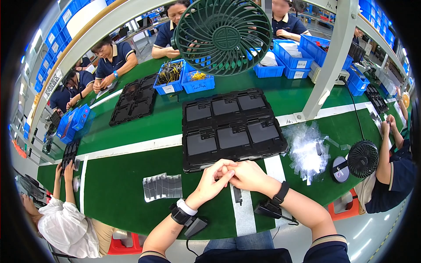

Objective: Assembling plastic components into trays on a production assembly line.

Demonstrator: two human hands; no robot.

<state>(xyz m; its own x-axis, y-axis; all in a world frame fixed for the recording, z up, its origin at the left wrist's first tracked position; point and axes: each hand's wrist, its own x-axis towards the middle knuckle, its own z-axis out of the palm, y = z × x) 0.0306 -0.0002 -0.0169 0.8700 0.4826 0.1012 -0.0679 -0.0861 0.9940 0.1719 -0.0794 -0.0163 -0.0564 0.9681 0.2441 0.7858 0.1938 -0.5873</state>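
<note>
Black six-pocket plastic tray (pixel 263 151): lies flat at the centre of the frame on the green tabletop (pixel 116 175), just above the hands.
Dark grey rectangular panels (pixel 201 143): sit in the tray's pockets, three across in two rows.
Left hand (pixel 213 179): extends from the lower centre, fingers bent and touching the right hand; cannot tell if grasping anything.
Right hand (pixel 251 175): extends from the lower right, fingers curled against the left fingertips; likewise cannot tell of any grasp.
Thin black part (pixel 238 196): lies on the white tabletop strip (pixel 244 218), just below the hands.
Clear film pieces with dark grey rectangles (pixel 162 187): overlap in a row, left of the left hand.
Loose heap of clear plastic film (pixel 307 149): spreads right of the tray.
Small black round fan (pixel 363 158): stands at centre right, beside a flat dark disc (pixel 340 169).
Large dark green fan (pixel 225 38): hangs at top centre.
Blue plastic bins (pixel 206 84): stand above the tray, below the green fan.
</note>
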